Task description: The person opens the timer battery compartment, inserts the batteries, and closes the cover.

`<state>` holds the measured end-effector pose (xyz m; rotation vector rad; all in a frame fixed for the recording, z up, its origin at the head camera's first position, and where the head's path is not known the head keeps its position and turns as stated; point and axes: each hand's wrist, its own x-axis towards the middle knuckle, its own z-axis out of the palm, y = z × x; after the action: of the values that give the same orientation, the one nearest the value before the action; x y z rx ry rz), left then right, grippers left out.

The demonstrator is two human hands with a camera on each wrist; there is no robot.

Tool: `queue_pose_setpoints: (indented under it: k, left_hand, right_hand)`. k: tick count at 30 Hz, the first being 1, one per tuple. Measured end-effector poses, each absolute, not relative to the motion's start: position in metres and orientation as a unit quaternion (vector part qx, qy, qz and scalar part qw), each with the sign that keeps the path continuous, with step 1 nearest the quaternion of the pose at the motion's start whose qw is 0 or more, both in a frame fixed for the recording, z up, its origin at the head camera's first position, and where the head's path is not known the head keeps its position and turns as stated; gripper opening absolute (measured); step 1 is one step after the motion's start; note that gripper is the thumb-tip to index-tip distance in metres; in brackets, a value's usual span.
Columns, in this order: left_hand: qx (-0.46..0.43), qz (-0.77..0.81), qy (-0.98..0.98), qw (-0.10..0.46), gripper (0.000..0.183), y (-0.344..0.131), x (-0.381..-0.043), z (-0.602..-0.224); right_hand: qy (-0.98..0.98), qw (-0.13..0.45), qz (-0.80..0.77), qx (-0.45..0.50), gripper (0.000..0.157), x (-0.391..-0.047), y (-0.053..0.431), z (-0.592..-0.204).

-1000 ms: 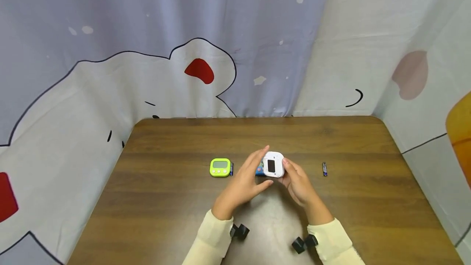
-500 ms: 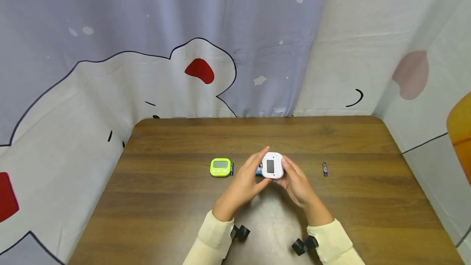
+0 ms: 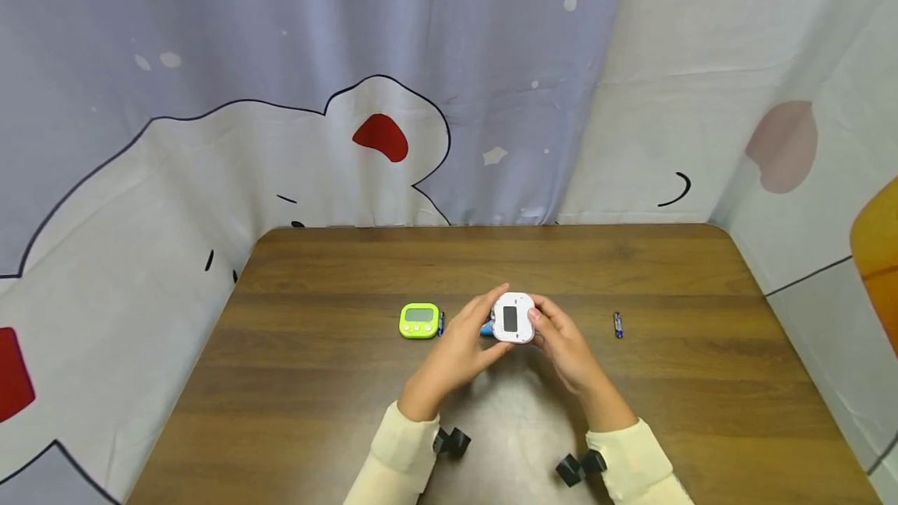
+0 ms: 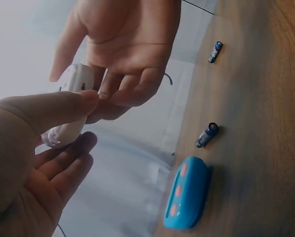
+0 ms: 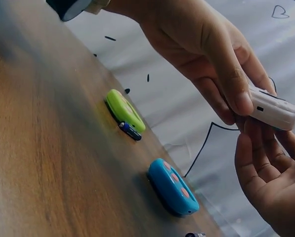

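A white digital kitchen timer [image 3: 510, 319] with a dark screen is held above the table between both hands. My left hand [image 3: 452, 349] grips its left side; in the left wrist view the thumb [image 4: 63, 109] lies across one side, with fingers underneath. My right hand [image 3: 571, 353] pinches the right side, its thumb over the edge of the face. Below the hands sits a blue timer [image 5: 172, 187] with orange buttons, mostly hidden in the head view. A small battery [image 4: 206, 135] lies beside it.
A lime green timer [image 3: 419, 320] lies on the wooden table [image 3: 316, 380] left of the hands, with a battery [image 5: 131, 131] against its side. Another battery [image 3: 618, 325] lies to the right. A patterned curtain [image 3: 491, 61] hangs behind the table.
The white timer has shifted slightly left, into my left hand's grasp. My left hand's fingers and thumb have come to its edges, and my right thumb has moved farther over its face.
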<state>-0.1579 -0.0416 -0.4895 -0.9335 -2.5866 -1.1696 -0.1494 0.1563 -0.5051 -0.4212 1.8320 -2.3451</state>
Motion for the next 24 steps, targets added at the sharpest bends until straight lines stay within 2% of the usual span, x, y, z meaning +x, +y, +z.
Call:
queue_pose_setpoints:
  k: [12,24]
  left_hand:
    - [-0.291,-0.412,-0.861,0.06,0.086,-0.0444,-0.1564,-0.4873]
    - [-0.27,-0.467,-0.842,0.018,0.093,-0.0456,-0.1564,-0.4888]
  right_hand:
    - [0.64,0.033,-0.751,-0.157,0.035,-0.1508,0.1596,-0.5082]
    - [0.665,0.037,-0.731,-0.151,0.035,-0.1531,0.1598,-0.5087]
